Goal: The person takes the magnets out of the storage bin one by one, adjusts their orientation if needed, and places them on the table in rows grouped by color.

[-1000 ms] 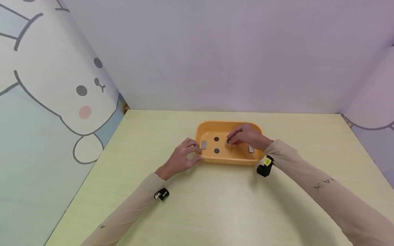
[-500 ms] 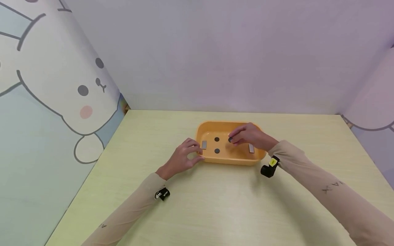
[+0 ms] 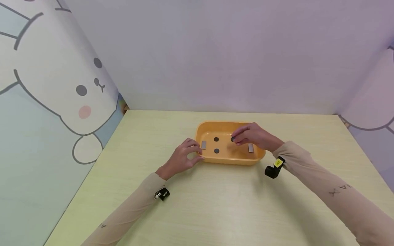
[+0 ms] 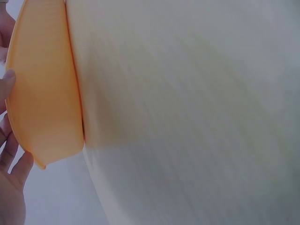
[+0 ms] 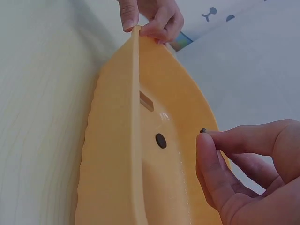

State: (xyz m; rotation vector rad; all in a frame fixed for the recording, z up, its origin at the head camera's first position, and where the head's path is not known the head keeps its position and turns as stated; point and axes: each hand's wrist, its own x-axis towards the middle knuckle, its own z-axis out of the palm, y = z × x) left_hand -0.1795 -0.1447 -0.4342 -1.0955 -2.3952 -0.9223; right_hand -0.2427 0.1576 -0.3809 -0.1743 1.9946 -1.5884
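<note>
An orange plastic tub (image 3: 229, 161) with rounded corners stands on the table. My left hand (image 3: 181, 158) grips its left front corner, thumb outside and fingers over the rim, as the right wrist view shows too. Over the tub's right half, my right hand (image 3: 253, 135) pinches a small dark round disc (image 3: 233, 139) between thumb and index fingertip. In the right wrist view the held disc (image 5: 203, 131) shows only as a dark edge, raised above the tub floor. Two similar dark discs, a rear one (image 3: 216, 139) and a front one (image 3: 217, 150), lie flat in the tub.
A grey rectangular piece (image 3: 204, 145) lies at the tub's left end and another one (image 3: 250, 148) at its right end. The pale wooden table (image 3: 215, 201) meets a plain wall (image 3: 227, 61) behind the tub. A cartoon-printed panel (image 3: 58, 102) stands at the left.
My right hand has drifted slightly right with the disc pinched in its fingertips. The left hand keeps its grip on the tub corner, and the other discs stay put.
</note>
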